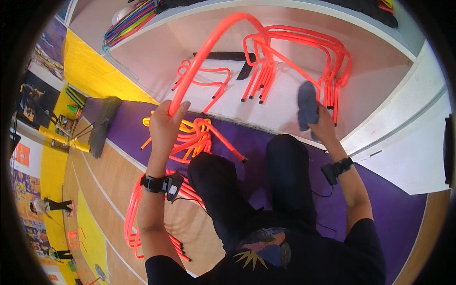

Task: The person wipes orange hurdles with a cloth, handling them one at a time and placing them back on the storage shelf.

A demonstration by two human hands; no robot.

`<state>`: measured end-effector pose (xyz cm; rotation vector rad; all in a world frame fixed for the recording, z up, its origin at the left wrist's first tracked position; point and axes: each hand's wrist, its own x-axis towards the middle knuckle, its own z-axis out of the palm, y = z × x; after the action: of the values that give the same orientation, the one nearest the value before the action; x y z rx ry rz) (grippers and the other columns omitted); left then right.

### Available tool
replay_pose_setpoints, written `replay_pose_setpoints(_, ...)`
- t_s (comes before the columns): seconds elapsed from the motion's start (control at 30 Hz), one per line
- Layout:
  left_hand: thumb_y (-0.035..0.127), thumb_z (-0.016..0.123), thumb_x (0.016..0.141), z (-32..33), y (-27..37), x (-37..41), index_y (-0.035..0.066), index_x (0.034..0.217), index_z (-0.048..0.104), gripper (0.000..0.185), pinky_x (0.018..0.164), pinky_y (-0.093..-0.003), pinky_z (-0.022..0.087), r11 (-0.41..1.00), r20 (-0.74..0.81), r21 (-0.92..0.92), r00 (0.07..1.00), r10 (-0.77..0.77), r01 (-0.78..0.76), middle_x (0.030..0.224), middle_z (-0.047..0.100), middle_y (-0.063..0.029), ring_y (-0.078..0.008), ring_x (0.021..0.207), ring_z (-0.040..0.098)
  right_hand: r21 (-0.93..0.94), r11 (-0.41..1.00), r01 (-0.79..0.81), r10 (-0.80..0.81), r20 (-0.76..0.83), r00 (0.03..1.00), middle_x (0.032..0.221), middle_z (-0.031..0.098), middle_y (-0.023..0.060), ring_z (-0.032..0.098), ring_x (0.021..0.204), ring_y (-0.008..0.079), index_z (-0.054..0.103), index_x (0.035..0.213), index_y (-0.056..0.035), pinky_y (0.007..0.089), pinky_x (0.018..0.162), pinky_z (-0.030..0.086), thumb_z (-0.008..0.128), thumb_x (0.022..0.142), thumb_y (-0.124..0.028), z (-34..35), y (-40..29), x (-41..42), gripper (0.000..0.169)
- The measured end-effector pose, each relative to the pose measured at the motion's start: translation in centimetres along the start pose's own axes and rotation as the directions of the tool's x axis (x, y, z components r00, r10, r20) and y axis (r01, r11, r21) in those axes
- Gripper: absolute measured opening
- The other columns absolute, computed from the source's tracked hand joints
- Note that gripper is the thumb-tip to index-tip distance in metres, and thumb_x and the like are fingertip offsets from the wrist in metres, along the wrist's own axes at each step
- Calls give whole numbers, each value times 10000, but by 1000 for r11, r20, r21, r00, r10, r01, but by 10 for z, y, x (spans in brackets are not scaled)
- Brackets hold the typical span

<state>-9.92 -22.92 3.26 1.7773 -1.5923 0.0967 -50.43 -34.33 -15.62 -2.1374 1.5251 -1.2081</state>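
Observation:
My left hand is closed around one end of a red-orange tubular training hurdle. The tube arches up in front of the shelf, and its far part overlaps other hurdles in the picture. A folded grey-blue cloth is in my right hand, pinched between thumb and fingers. A thin part of a tube runs down toward the cloth; whether they touch I cannot tell. Several matching hurdles with black end caps stand upright on the white lower shelf. A smaller one sits to their left.
By my left knee, orange and yellow hurdles lie tangled on the purple floor. More red hurdles rest beneath my left forearm. Colored sticks lie on the upper shelf. Farther left, a person holds a long stick.

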Motion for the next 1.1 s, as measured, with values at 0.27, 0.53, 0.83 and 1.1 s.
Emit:
replay_pose_setpoints(0.27,311,710,880,-24,27,-9,-31,867,617,355,544,-297,414,989,-79,-142,996,-51,39,618,516,-91,-135,576,469,277,956,95,-257,639,725,1232,600,203,577,1150,330,468,1348,-4,378,985,453,789,660,-129,139,-69,51,770)
replay_pose_setpoints(0.53,258,755,847,-43,47,-20,-22,878,614,315,550,-280,409,991,-137,-126,990,37,-55,666,549,-83,-128,593,473,273,846,458,-413,879,237,1341,509,190,563,1144,365,573,1287,-97,411,933,476,646,749,-35,177,-134,44,547)
replay_pose_setpoints(0.83,295,746,852,-21,7,-16,-3,852,615,325,525,-298,412,992,-180,-124,983,-15,-7,634,542,-93,-169,553,501,230,963,143,-226,973,-42,1068,683,110,625,996,228,620,1222,-111,351,900,469,681,746,-34,153,-79,57,486)
replay_pose_setpoints(1.1,397,756,800,-26,-28,-24,33,857,649,384,524,-358,456,990,-181,129,980,83,-60,645,607,-124,-292,575,607,270,924,-272,-55,797,602,1214,630,112,586,1112,207,533,1300,-25,328,995,438,751,700,-77,101,19,44,640)
